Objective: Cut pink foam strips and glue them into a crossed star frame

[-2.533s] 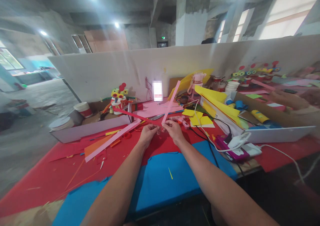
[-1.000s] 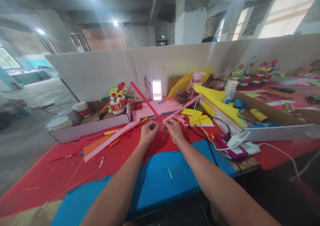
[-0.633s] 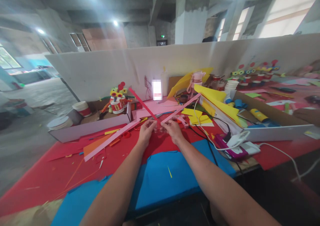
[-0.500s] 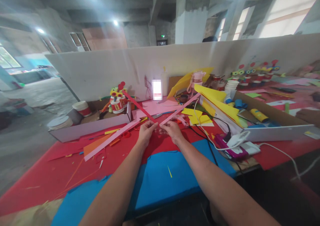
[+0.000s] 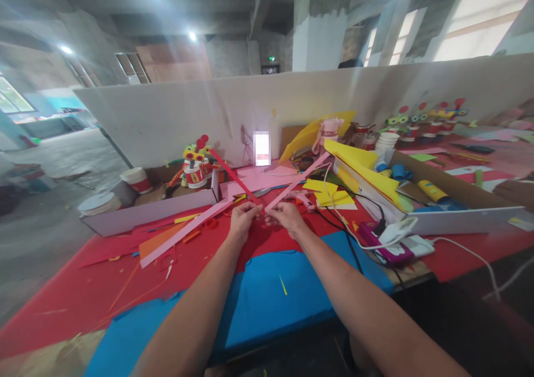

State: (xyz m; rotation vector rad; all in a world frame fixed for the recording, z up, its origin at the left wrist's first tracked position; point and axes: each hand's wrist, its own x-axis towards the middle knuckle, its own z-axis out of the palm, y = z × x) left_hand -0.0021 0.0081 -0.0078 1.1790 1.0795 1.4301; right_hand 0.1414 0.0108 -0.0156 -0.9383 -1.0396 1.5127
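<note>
Head: red strip (image 5: 231,174) in left hand (image 5: 244,219); slants leftward

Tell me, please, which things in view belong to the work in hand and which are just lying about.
In use:
red strip, its near end in the left hand
pink strip, its near end in the right hand

Seemingly just lying about:
another pink strip, on the left
yellow paper pieces
stacked white cups
</note>
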